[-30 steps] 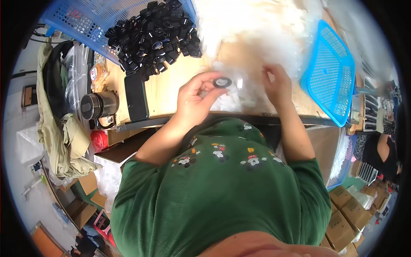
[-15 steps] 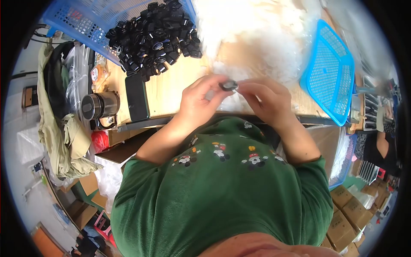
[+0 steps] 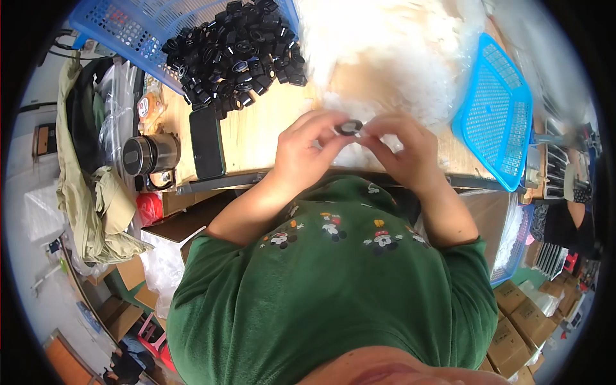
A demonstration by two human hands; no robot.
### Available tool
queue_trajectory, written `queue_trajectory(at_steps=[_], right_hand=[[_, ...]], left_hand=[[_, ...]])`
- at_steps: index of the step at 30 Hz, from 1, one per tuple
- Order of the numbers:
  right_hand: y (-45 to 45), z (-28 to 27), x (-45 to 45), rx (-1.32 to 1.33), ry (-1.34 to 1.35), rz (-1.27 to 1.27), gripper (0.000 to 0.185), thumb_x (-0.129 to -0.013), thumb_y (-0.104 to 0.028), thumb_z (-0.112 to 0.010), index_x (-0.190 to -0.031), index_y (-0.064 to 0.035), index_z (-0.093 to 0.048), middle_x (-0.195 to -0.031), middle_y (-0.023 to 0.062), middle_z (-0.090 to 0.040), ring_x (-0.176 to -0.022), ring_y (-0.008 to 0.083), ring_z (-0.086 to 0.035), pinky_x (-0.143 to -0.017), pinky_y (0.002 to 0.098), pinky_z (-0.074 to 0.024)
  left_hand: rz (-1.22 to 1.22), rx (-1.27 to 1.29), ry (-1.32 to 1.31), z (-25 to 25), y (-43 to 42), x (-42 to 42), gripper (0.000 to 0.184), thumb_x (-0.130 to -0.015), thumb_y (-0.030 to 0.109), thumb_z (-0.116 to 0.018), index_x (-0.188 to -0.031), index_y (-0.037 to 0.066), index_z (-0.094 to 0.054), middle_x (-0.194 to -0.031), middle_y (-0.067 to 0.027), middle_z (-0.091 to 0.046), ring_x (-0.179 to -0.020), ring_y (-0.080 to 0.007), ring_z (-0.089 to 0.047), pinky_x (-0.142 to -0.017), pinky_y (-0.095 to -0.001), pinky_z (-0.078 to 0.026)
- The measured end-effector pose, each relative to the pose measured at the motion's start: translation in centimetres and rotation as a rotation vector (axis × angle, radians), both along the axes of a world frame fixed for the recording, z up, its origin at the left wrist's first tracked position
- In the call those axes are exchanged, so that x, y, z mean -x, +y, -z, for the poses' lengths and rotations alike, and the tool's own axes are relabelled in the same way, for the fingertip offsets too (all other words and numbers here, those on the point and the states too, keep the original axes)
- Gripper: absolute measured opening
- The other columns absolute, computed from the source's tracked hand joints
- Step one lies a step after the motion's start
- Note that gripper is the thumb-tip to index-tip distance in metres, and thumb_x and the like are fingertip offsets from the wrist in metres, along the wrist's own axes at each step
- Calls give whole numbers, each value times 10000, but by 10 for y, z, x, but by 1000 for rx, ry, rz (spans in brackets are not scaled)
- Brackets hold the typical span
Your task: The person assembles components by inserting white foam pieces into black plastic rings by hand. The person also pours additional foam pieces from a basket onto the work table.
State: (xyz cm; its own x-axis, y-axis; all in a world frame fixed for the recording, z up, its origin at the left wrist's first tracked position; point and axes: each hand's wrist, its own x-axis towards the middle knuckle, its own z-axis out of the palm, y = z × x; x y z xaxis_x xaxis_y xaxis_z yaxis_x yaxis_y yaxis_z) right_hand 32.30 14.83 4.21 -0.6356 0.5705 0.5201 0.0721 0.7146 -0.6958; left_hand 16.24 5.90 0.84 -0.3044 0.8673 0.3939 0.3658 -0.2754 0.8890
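Observation:
My left hand (image 3: 307, 149) pinches a small black ring-shaped part (image 3: 348, 128) between thumb and fingertips, above the front of the wooden table (image 3: 256, 138). Close on its right, my right hand (image 3: 407, 147) has thumb and forefinger pinched together at the part's right edge; what they hold, if anything, is too small to name. A pile of black parts (image 3: 237, 58) spills from a blue basket (image 3: 125, 35) at the back left. Whitish, translucent material (image 3: 410, 83), overexposed in places, lies behind my hands.
A dark phone (image 3: 206, 142) lies left of my hands, beside a lidded metal cup (image 3: 151, 155). On the right stands a bright blue perforated basket (image 3: 494, 112). Cardboard boxes (image 3: 513, 321) are stacked at the lower right. Part of another person (image 3: 571, 224) shows at the far right.
My right hand has come in from the right to meet my left hand at the black ring. My left hand, still holding the ring, has shifted slightly right.

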Motion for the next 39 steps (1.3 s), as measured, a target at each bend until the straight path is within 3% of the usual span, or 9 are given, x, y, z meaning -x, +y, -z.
queue_trajectory(at_steps=[8, 11, 17, 26, 29, 39], right_hand=[[9, 3, -4, -273, 29, -57, 228, -672, -11, -745, -860, -83, -637, -866, 42, -648, -724, 202, -633, -598, 297, -495], [5, 9, 0, -251, 97, -71, 254, -661, -37, -760, -885, -99, -657, -896, 48, -629, -765, 212, -612, -612, 302, -491], [-5, 7, -6, -205, -10, -16, 330, -632, -169, -797, -939, -124, -686, -957, 56, -566, -872, 237, -535, -724, 346, -446], [-11, 10, 2, -203, 14, 144, 302, -631, -215, -796, -890, -123, -671, -922, 49, -558, -862, 249, -515, -732, 351, -420], [-17, 6, 2, -199, -2, 106, 323, -618, -237, -805, -884, -118, -666, -932, 53, -552, -877, 257, -509, -739, 364, -416], [-1, -6, -5, -93, -13, 96, 290, -640, -161, -774, -910, -135, -672, -991, 65, -557, -923, 259, -507, -771, 348, -423]], left_hand=[[14, -9, 5, -4, -1, -2, 309, -715, -49, -723, -1007, 19, -649, -931, -94, -649, -582, -80, -585, -521, -212, -469], [38, -19, 40, -5, -1, -4, 331, -705, -55, -727, -1017, 22, -649, -939, -95, -654, -574, -77, -581, -514, -210, -468], [39, -62, 69, -7, -3, 0, 374, -681, -129, -698, -1033, -10, -651, -1027, -148, -647, -588, -65, -574, -557, -193, -469], [41, -141, 98, 2, -4, -1, 371, -682, -146, -691, -1029, -28, -635, -1035, -173, -640, -584, -78, -581, -554, -204, -486], [7, -138, 60, 4, -2, -4, 363, -681, -95, -723, -1019, 12, -643, -975, -126, -661, -574, -74, -583, -503, -191, -469], [126, 75, -286, 9, -9, 0, 360, -737, -155, -664, -1076, -49, -605, -820, -62, -645, -651, -56, -563, -631, -199, -489]])
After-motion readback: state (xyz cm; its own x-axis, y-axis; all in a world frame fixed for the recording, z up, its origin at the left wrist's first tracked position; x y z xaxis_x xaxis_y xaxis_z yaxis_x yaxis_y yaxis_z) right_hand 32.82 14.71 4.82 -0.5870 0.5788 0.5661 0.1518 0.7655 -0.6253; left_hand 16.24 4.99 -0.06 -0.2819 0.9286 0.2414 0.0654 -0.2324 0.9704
